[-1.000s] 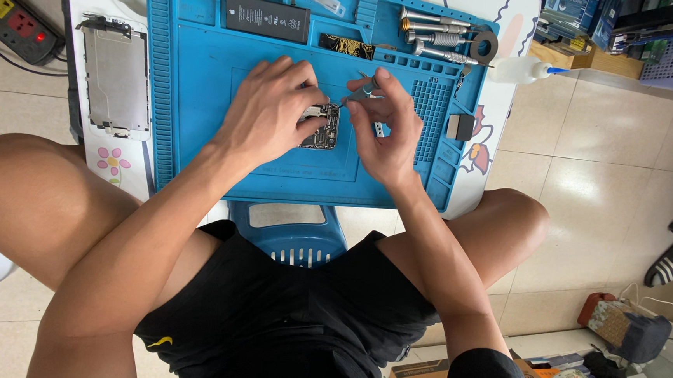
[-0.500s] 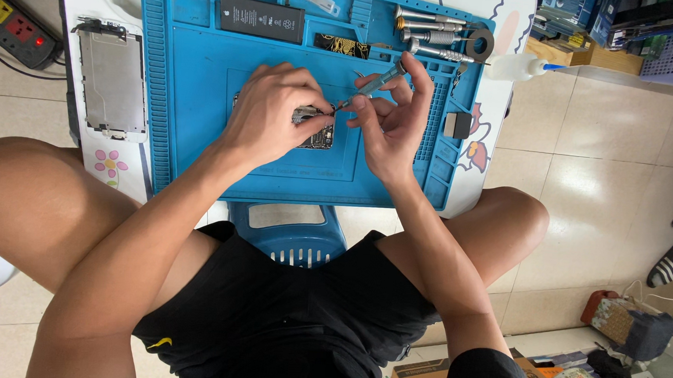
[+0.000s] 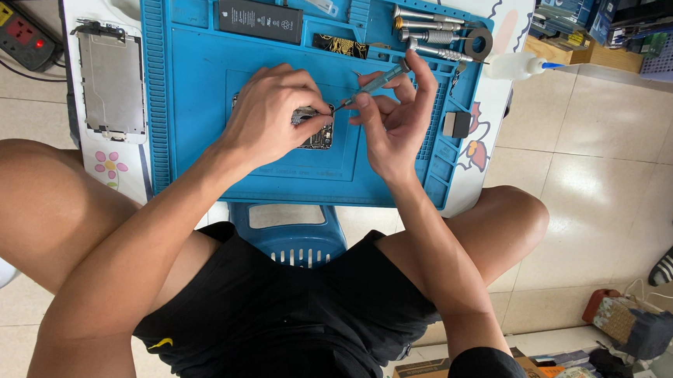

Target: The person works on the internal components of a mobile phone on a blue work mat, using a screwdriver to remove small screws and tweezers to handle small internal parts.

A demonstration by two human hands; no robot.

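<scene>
A blue repair mat [image 3: 195, 79] covers a small white table. At its middle lies a small phone circuit board [image 3: 318, 136], mostly hidden under my fingers. My left hand [image 3: 267, 115] presses down on the board and pinches a small metal part at its top edge. My right hand [image 3: 392, 114] grips a slim grey screwdriver [image 3: 378, 82], slanted down to the left, with its tip at the part held by my left fingers.
A black phone battery [image 3: 260, 19], a gold flex part [image 3: 339, 46], several metal screwdrivers [image 3: 432, 27] and a tape roll [image 3: 478, 43] lie along the mat's far edge. A bare phone frame [image 3: 112, 82] lies left of the mat. A power strip [image 3: 11, 27] is on the floor.
My right hand turned the screwdriver from lying flat near the board to slanting with its tip at the left fingers. My left hand stayed on the board.
</scene>
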